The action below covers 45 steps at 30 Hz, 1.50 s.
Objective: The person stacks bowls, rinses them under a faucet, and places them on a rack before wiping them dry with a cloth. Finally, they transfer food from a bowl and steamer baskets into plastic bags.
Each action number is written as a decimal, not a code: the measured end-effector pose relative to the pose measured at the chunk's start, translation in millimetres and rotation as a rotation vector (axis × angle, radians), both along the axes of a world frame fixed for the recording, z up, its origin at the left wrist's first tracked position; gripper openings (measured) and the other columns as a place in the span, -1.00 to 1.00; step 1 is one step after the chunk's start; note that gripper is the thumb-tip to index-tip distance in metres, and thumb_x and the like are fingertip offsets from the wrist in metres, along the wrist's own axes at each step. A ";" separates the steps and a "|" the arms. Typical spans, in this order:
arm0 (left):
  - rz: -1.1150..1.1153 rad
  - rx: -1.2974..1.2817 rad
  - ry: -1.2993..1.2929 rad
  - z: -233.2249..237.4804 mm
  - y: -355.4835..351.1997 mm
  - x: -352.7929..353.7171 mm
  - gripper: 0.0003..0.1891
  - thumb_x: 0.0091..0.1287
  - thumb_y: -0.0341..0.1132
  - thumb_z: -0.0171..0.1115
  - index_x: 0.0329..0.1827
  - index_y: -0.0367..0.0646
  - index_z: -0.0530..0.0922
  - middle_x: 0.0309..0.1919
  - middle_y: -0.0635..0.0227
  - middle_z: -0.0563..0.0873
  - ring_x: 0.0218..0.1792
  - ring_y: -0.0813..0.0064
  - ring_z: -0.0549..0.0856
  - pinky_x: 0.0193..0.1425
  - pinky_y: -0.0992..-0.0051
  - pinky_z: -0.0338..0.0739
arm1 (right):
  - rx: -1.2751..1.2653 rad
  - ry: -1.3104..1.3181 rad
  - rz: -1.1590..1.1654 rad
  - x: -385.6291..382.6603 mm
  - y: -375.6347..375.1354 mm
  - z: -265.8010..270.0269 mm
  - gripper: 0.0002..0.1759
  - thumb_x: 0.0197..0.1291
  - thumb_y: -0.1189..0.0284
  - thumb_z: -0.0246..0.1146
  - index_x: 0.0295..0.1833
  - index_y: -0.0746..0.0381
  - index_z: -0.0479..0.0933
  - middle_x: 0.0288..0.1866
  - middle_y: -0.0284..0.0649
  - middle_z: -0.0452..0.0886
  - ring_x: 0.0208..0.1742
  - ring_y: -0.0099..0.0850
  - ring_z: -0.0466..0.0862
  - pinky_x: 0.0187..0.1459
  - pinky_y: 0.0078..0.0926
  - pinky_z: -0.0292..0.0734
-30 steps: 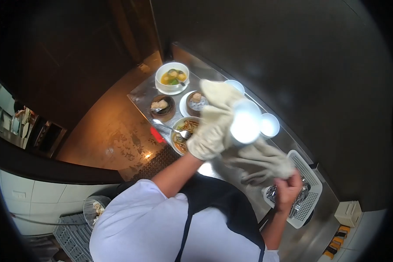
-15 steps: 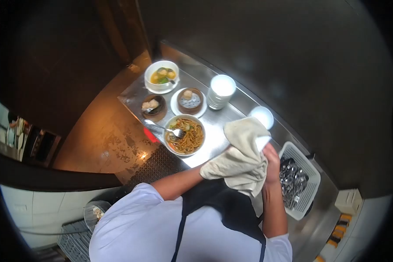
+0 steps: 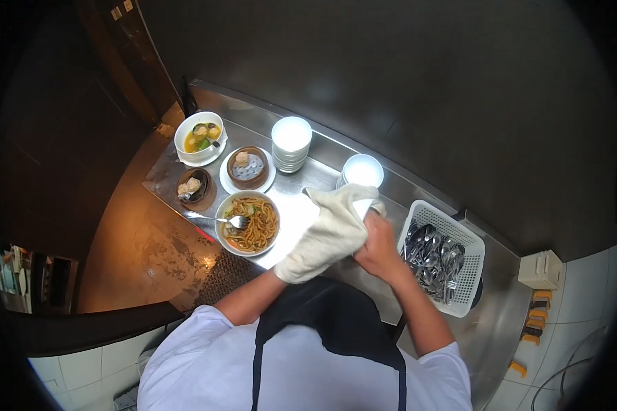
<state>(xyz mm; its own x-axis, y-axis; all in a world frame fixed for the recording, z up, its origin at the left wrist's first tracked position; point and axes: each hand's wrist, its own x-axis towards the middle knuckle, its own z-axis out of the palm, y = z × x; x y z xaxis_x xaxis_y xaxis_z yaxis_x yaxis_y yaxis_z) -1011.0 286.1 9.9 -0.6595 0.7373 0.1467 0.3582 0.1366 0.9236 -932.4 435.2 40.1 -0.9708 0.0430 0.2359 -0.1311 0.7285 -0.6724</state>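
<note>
A cream cloth [image 3: 329, 229] covers my left hand completely, so its fingers are hidden. My right hand [image 3: 378, 246] is closed on a white bowl [image 3: 365, 207], of which only a bit of rim shows beside the cloth. Just beyond the cloth stands a short stack of white bowls [image 3: 363, 170]. A taller stack of white bowls [image 3: 292, 140] is farther left. To the left of the cloth, a bowl of noodles [image 3: 257, 222] has a fork [image 3: 219, 218] lying across it.
A soup bowl [image 3: 202, 137], a steamer basket on a plate [image 3: 248, 168] and another steamer basket [image 3: 196, 190] stand at the counter's left end. On the right is a white plastic basket [image 3: 474, 264] of spoons and forks. A beige box [image 3: 540, 269] sits farther right.
The view has shifted, so the counter items appear farther left. The cloth now lies flatter over my left hand, and my right hand has turned toward it.
</note>
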 end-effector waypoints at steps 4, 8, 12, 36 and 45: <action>-0.095 0.215 -0.384 -54.3 8.9 -9.7 -0.59 0.28 -0.30 0.45 0.13 -0.25 0.54 -0.09 0.32 0.66 -0.07 0.55 0.65 0.00 0.47 0.62 | -1.347 -0.243 -0.069 2.8 -1.0 -24.0 -0.62 0.43 0.44 0.06 0.26 0.39 0.49 0.16 -0.15 0.63 0.20 -0.34 0.62 0.29 -0.33 0.50; 0.026 0.189 0.202 -14.8 14.6 -28.9 -0.53 0.24 -0.26 0.46 0.13 -0.29 0.53 -0.04 0.26 0.67 -0.06 0.51 0.67 -0.01 0.44 0.63 | -1.699 0.018 -0.023 7.6 15.5 -20.2 -0.59 0.37 0.47 0.01 0.25 0.43 0.47 0.10 -0.05 0.65 0.12 -0.33 0.68 0.20 -0.37 0.58; -0.004 0.439 -0.392 -19.2 22.4 -45.5 -0.51 0.23 -0.31 0.43 0.17 -0.32 0.52 0.02 0.18 0.67 -0.03 0.40 0.69 -0.02 0.42 0.64 | -1.014 0.482 -0.284 38.6 2.2 26.1 -0.48 0.28 0.39 0.03 0.27 0.47 0.45 0.09 -0.02 0.68 0.06 -0.26 0.74 0.19 -0.22 0.62; 0.688 -0.047 0.422 -115.1 -24.1 -183.9 -0.73 0.43 -0.24 0.13 -0.01 -0.28 0.53 -0.09 0.01 0.62 -0.02 0.05 0.61 0.09 0.22 0.49 | -1.104 -0.260 -0.195 38.6 -23.7 -51.9 -0.48 0.59 0.21 0.00 0.22 0.48 0.56 0.06 -0.19 0.71 0.08 -0.50 0.63 0.20 -0.50 0.45; 0.808 0.109 0.249 -97.9 -14.9 -232.7 -0.74 0.39 -0.24 0.18 -0.17 -0.31 0.65 -0.23 -0.03 0.74 -0.12 0.00 0.72 -0.03 0.22 0.54 | -0.984 -0.390 -0.321 66.9 -12.5 -95.7 -0.50 0.58 0.21 0.05 0.23 0.46 0.57 0.03 -0.21 0.72 0.06 -0.52 0.61 0.17 -0.52 0.46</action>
